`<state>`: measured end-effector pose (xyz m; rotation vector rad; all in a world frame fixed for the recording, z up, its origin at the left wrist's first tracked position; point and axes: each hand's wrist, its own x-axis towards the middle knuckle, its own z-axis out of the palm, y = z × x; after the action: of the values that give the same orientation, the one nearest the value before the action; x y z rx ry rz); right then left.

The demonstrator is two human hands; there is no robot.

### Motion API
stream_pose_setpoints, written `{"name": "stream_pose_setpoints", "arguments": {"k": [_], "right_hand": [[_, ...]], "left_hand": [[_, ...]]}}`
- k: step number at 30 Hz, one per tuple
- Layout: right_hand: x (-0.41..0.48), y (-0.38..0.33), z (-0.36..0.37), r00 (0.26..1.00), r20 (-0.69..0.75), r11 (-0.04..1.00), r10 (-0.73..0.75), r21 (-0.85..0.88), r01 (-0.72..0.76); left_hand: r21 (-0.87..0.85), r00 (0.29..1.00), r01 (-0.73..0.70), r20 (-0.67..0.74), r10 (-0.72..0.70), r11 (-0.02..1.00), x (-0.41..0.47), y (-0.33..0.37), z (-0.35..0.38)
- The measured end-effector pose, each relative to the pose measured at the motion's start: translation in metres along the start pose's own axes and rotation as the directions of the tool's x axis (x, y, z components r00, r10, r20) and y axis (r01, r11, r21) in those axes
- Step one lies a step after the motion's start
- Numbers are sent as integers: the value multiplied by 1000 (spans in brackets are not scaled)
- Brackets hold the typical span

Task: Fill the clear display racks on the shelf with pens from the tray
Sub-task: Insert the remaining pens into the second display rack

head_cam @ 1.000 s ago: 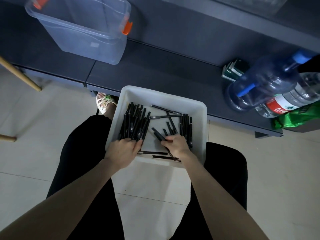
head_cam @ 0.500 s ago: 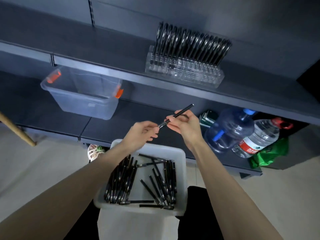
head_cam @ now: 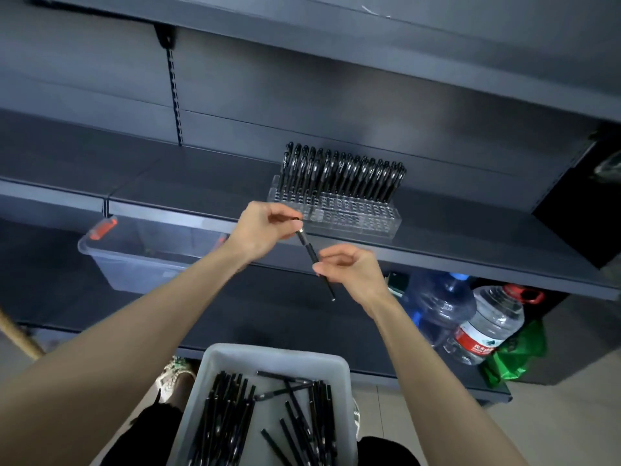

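A clear display rack [head_cam: 353, 216] stands on the dark shelf [head_cam: 470, 237], its back rows full of upright black pens [head_cam: 342, 173] and its front rows bare. Just below and left of it, my left hand [head_cam: 265, 227] pinches the top end of one black pen [head_cam: 312, 255]. My right hand [head_cam: 349, 267] pinches the same pen at its middle, and the tip points down. On my lap sits a white tray [head_cam: 235, 358] holding several loose black pens [head_cam: 228, 418].
A clear storage bin with orange latches [head_cam: 141, 253] sits on the lower shelf at left. Two big water bottles [head_cam: 470, 317] and a green bag [head_cam: 514, 354] stand at the lower right. A wooden stick [head_cam: 16, 334] leans at the far left.
Both hands left the tray, raised one pen and turned it from slanting up-right to tip-down close to the rack. The view tilted up toward the shelf.
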<state>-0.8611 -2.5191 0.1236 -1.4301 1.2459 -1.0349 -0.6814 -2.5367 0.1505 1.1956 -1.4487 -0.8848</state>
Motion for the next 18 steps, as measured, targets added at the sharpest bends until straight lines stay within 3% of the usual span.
{"name": "stream_pose_setpoints", "arguments": {"k": [3,9,11,14,18], "right_hand": [[13,1,5,993,-11,978,-121,-172,118],[43,-6,-4,977,-63,901,-202,-403,160],[55,-12,-9,964,-83,876,-253,-442,192],[75,-25,-18,935,-115,853,-336,-458,250],[108,-40,-26,896,-184,837,-404,-470,281]], "left_hand": [[161,997,-70,33,65,985,12,6,7],[121,999,-37,34,33,992,35,-2,14],[238,999,-37,19,33,971,42,-14,14],[486,996,-85,41,74,870,56,-36,15],[770,992,-130,94,90,624,75,-54,16]]}}
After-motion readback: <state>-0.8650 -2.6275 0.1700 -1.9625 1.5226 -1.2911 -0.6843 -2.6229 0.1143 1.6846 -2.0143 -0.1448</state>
